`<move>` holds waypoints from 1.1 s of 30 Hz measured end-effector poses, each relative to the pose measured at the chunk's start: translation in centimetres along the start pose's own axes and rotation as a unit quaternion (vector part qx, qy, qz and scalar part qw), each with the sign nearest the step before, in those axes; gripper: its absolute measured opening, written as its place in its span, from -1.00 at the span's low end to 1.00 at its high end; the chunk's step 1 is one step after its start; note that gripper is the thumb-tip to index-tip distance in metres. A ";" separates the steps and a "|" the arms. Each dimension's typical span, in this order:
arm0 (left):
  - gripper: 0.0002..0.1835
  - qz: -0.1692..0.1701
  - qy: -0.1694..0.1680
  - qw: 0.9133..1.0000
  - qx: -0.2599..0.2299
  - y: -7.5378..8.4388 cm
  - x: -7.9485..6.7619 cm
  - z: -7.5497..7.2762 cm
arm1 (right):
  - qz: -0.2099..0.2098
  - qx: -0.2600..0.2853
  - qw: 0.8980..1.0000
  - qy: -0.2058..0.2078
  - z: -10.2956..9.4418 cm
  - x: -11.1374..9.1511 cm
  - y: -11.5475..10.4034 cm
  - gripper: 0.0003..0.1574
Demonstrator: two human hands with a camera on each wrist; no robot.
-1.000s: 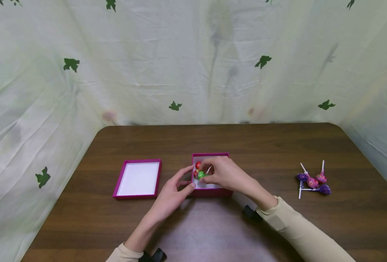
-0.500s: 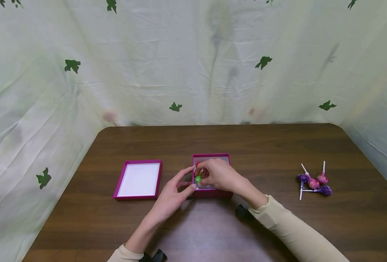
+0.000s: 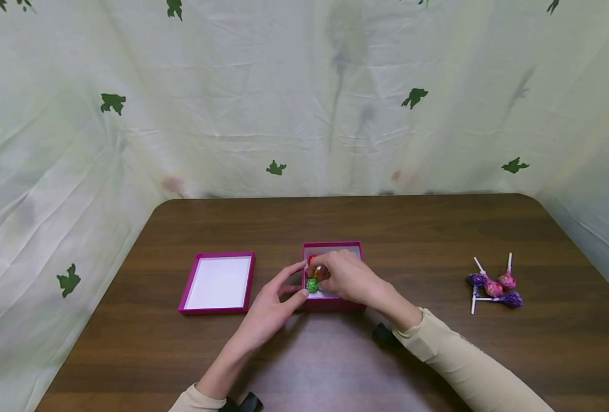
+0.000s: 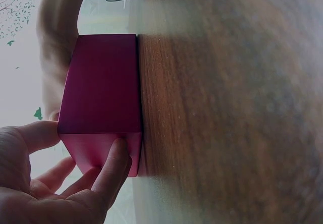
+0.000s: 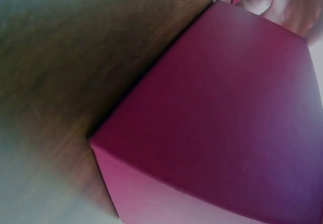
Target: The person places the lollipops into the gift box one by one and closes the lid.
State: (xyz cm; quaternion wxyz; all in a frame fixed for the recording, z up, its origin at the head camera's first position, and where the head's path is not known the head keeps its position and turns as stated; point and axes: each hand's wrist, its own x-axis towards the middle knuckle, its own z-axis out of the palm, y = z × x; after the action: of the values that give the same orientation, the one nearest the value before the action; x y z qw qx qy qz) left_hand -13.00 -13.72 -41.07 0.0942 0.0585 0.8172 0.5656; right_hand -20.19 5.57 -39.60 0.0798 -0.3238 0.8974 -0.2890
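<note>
Standing on the counter (image 3: 412, 229), the pink box (image 3: 330, 304) is best steadied by the left hand (image 3: 272, 300), its relaxed grip touching one side. Inside, the right hand (image 3: 349, 277) curls beside the green lollipop (image 3: 312, 285), its hold unclear; settle that candy gently.

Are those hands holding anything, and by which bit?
The right hand is in the pink box by the green candy; whether it grips anything is hidden. The left hand just touches the box's left side.

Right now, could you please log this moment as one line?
left hand: touching pink box | right hand: inside box, by green candy | lid: off, left | lollipops: on table, right
</note>
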 end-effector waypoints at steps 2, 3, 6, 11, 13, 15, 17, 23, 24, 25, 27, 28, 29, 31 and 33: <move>-0.45 0.000 0.004 1.000 0.000 0.0 0.0 0.0 | 0.000 0.001 1.000 0.000 0.0 0.0 0.0 -0.70; -0.45 0.000 0.005 1.000 0.000 0.0 0.0 0.0 | 0.000 0.001 1.000 -0.001 0.0 0.0 0.0 -0.70; -0.45 0.001 0.004 1.000 0.002 -0.1 0.0 0.1 | -0.001 0.003 1.000 -0.005 -0.2 -0.1 0.0 -0.72; -0.43 -0.001 -0.002 1.000 0.007 -0.2 0.0 0.2 | 0.002 0.011 1.000 0.004 -0.8 -0.4 0.0 -0.78; -0.42 -0.002 -0.002 1.000 0.007 -0.1 -0.1 0.2 | 0.001 0.017 1.000 0.013 -1.1 -0.6 0.0 -0.79; -0.41 -0.001 -0.003 1.000 0.005 -0.1 -0.1 0.1 | -0.005 0.025 0.999 0.019 -1.4 -0.8 0.0 -0.79; -0.41 -0.003 -0.002 1.000 0.005 0.0 -0.1 0.1 | -0.013 0.035 0.999 0.025 -1.7 -1.2 0.1 -0.79; -0.41 -0.008 0.001 1.000 0.007 0.0 0.0 0.0 | -0.048 0.061 0.996 0.037 -2.8 -2.9 0.3 -0.74; -0.41 -0.009 0.002 1.000 0.008 0.0 0.0 0.0 | -0.052 0.063 0.996 0.041 -3.0 -3.3 0.3 -0.72; -0.41 -0.010 0.003 1.000 0.010 0.0 0.1 0.0 | -0.054 0.064 0.995 0.046 -3.2 -3.7 0.3 -0.71; -0.41 -0.012 0.005 1.000 0.012 0.0 0.1 0.1 | -0.057 0.067 0.995 0.055 -3.5 -4.5 0.5 -0.69; -0.41 -0.014 0.005 1.000 0.012 0.1 0.1 0.1 | -0.059 0.068 0.994 0.060 -3.7 -4.9 0.5 -0.69; -0.41 -0.016 0.005 1.000 0.013 0.0 0.1 0.1 | -0.062 0.070 0.994 0.064 -3.9 -5.3 0.6 -0.68; -0.41 -0.018 0.003 1.000 0.013 0.0 0.2 0.0 | -0.066 0.070 0.993 0.074 -4.2 -6.1 0.8 -0.68; -0.41 -0.021 0.001 1.000 0.013 0.0 0.2 0.0 | -0.071 0.071 0.991 0.087 -4.5 -6.8 1.1 -0.66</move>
State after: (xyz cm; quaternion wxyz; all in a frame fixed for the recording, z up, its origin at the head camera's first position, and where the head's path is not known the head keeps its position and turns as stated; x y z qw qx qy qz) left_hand -13.21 -13.65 -41.07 0.1042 0.0423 0.8254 0.5532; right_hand -16.95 12.61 -36.84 0.0036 -0.3540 0.8527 -0.3842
